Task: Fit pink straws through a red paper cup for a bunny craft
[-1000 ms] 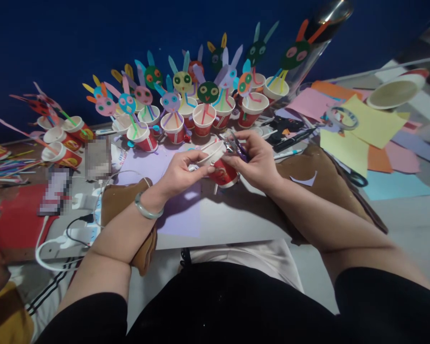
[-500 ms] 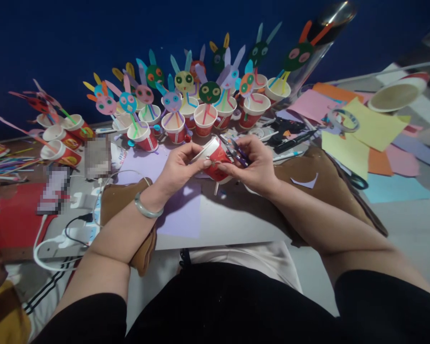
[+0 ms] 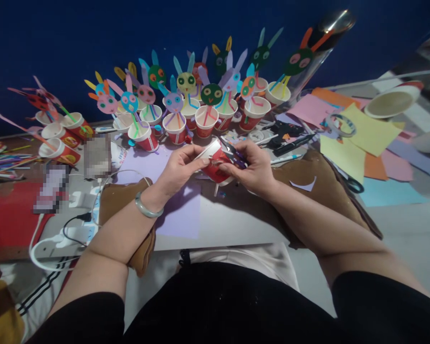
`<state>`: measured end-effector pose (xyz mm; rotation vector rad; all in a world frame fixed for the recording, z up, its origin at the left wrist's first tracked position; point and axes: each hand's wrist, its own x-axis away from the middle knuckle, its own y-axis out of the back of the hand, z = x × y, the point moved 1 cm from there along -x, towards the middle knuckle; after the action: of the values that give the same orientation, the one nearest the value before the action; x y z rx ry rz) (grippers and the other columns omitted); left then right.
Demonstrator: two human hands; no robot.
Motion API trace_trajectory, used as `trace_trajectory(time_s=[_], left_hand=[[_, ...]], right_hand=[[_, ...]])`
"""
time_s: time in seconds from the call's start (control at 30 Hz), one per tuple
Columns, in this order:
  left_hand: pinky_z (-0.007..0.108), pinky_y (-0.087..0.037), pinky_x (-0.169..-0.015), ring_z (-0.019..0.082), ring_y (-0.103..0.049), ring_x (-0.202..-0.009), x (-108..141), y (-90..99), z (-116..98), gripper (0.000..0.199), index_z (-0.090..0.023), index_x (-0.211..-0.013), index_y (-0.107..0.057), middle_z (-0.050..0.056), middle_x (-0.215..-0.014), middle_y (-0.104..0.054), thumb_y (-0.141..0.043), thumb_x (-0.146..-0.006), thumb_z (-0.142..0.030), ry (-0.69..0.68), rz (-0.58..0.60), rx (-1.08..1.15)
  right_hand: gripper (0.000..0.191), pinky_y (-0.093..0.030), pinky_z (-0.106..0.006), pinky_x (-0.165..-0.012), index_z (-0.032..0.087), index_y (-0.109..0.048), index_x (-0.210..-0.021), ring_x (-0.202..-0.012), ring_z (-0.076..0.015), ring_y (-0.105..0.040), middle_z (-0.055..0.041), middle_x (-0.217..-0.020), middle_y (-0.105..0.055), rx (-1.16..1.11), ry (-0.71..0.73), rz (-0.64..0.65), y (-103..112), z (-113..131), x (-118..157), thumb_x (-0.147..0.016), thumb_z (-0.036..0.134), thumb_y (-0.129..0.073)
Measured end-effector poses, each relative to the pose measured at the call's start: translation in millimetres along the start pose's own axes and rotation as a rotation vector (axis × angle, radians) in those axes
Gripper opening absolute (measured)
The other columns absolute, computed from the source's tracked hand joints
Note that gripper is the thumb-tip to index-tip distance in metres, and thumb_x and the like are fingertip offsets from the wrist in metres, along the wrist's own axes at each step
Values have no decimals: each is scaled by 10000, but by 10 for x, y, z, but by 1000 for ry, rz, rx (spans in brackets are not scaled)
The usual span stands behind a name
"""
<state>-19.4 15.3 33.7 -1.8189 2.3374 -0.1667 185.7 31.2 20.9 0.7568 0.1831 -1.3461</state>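
Note:
Just above the table, my left hand is closed on the rim side of a red and white paper cup, which is tilted. A short white stub sticks out below the cup. My right hand is closed around purple-handled scissors, their metal blades lying along the cup's side. The right fingertips also touch the cup. Whether the blades bite into anything cannot be made out. Beyond my hands stand several paper cups with paper rabbit heads on bent coloured stems.
Coloured paper sheets, a roll of tape and a black glue gun lie to the right. Brown cloth is under my right forearm. On the left are a phone, cables and a power strip.
The scissors and right fingers have shifted slightly against the cup. My left hand keeps its hold, and the view has moved a little.

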Motion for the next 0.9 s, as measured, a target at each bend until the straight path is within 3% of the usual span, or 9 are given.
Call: trace_trajectory(time_s=[0.2,0.37,0.9], left_hand=[[230,-529,-668,100,-642,-690,0,26,20,281,-179,-850,-727,-2,-783,-733,-873,-760,-401,-56,-105,-129],[221,-524,-654,93,-632,-663,5,28,27,253,-174,-827,-713,-12,-743,-710,-865,-765,-367,-78,-150,-153],[253,-593,-691,120,-704,-697,21,-54,43,446,-173,-859,-707,11,-806,-765,-926,-680,-517,-127,-176,-177]], right_hand=[[505,-320,-286,-584,201,-664,-958,-586,-139,-469,-4,-684,-582,311,10,164,3,-42,51,-974,682,-510],[531,-302,-296,-581,197,-693,-991,-574,-163,-502,-37,-682,-631,517,36,146,-7,-42,62,-1012,653,-422],[572,-286,-306,-579,179,-714,-1006,-589,-192,-589,-68,-693,-696,662,48,135,-2,38,82,-1050,625,-357]])
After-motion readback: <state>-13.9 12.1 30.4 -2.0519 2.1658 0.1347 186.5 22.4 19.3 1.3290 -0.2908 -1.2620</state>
